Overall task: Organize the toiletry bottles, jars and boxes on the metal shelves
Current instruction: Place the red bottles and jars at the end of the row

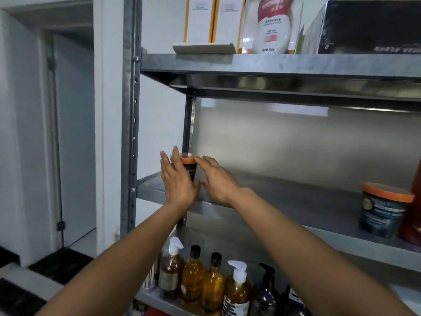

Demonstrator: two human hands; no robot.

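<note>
While L hand (177, 181) & R hand (219, 182) flank the orange-lidded jar (190, 169), fingers (175, 156) straight, apart, unclamped, it stands between them on the shelf (284, 192), prob. for squaring up.

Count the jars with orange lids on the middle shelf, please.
2. The dark jar stands at the left end of the middle shelf, between the left hand and the right hand. The blue jar stands far right. Others may be hidden beyond the picture's right edge.
</note>
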